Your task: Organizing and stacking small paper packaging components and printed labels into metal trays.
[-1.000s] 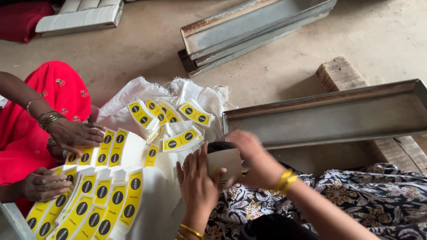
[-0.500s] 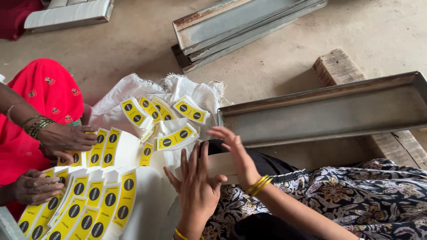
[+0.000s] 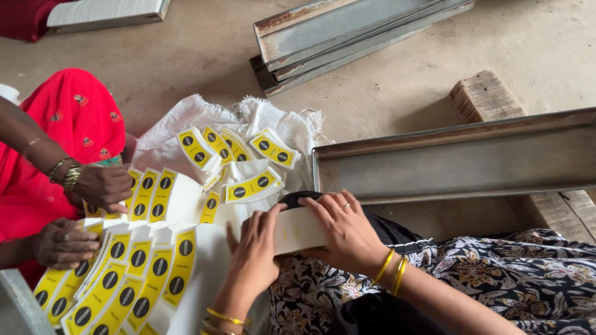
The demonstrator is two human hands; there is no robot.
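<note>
My left hand and my right hand both hold a white curved paper blank over my lap, its plain side up. The left fingers press its left end, and the right hand covers its right end. Just left of my hands lie rows of yellow-and-white curved blanks with black dots, fanned out in overlapping stacks. More of them sit in an open white sack beyond my hands.
A person in red sits at the left, one hand on the fanned blanks and the other hand lower down. A long metal channel rests on a wooden block at the right. More metal channels lie on the concrete floor.
My hands have settled on the white blank, both now gripping it flat. The view has shifted slightly down and left. The person in red has kept both hands on the fanned blanks.
</note>
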